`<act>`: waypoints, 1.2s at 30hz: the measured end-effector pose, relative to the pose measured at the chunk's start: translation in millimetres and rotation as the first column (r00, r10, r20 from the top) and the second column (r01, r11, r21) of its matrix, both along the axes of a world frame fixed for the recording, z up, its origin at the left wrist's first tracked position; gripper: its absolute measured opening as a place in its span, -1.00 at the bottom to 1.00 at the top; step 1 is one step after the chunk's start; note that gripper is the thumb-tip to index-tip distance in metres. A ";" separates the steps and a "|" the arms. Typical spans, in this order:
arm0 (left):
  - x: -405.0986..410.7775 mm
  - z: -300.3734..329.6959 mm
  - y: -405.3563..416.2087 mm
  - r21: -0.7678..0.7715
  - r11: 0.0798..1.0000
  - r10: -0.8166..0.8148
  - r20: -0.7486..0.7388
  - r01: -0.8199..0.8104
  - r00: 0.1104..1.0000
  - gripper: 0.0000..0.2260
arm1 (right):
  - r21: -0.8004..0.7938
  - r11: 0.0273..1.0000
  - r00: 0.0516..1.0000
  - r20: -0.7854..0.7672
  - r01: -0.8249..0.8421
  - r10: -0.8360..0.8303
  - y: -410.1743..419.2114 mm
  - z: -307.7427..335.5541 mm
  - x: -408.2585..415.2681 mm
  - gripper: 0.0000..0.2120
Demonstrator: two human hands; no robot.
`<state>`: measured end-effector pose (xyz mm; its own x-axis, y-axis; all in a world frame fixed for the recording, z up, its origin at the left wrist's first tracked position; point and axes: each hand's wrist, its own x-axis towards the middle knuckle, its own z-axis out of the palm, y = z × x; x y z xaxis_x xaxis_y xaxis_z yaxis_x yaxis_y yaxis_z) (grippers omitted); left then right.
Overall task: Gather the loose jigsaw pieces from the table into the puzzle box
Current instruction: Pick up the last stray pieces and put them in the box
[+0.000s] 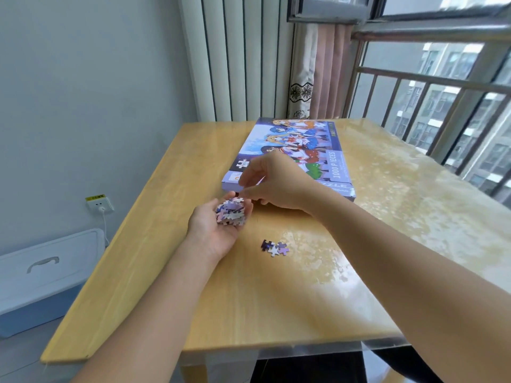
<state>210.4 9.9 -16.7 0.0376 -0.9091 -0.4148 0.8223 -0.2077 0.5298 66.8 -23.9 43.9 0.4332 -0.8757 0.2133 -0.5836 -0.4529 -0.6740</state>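
Observation:
My left hand (214, 230) lies palm up over the wooden table (154, 272), cupping a heap of jigsaw pieces (231, 211) in purple, white and pink. My right hand (272, 183) hovers just above that heap with its fingers curled downward; I cannot tell whether it pinches a piece. The puzzle box (318, 150), closed with a cartoon picture and "1000 PIECES" on its lid, lies flat right behind my hands. Three loose pieces (275, 247), dark blue, white and purple, remain on the table to the right of my left hand.
A clear plastic sheet covers the table and overhangs its near edge (318, 346). A white and blue storage bin (41, 280) stands on the floor at the left, below a wall socket (100, 204). A window with railings (442, 87) is at the right.

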 end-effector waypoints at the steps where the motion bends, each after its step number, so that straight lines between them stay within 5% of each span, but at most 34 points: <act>1: 0.1 0.7 -0.3 -0.001 1.000 -0.002 0.005 0.002 1.000 -0.66 | 0.004 0.999 0.992 -0.122 -0.040 0.040 5.2 1.4 -7.8 -0.82; 5: -3.3 1.5 -2.1 -0.002 1.000 -0.018 -0.029 0.018 0.999 -0.64 | 0.253 0.961 0.800 -0.552 -0.109 0.235 22.4 -9.6 -29.8 -0.53; 13: -11.4 5.1 3.0 -0.003 0.998 -0.055 -0.030 0.055 0.998 -0.67 | 0.174 0.973 0.894 -0.394 -0.153 0.211 31.8 -29.6 -45.3 -0.78; 25: -14.3 5.2 4.9 0.005 0.999 -0.047 -0.032 0.047 0.998 -0.65 | -0.033 0.982 0.876 -0.458 -0.188 0.152 41.0 -26.2 -43.6 -0.89; 33: -14.3 3.4 6.3 -0.013 0.998 -0.065 0.001 0.065 0.998 -0.65 | -0.272 0.961 0.998 -0.002 0.055 -0.058 27.4 -11.5 -33.2 -0.82; 36: -15.9 2.9 8.3 -0.016 0.995 -0.099 0.031 0.099 0.995 -0.64 | -0.317 0.948 0.998 -0.048 0.030 -0.048 21.1 -11.1 -11.3 -0.83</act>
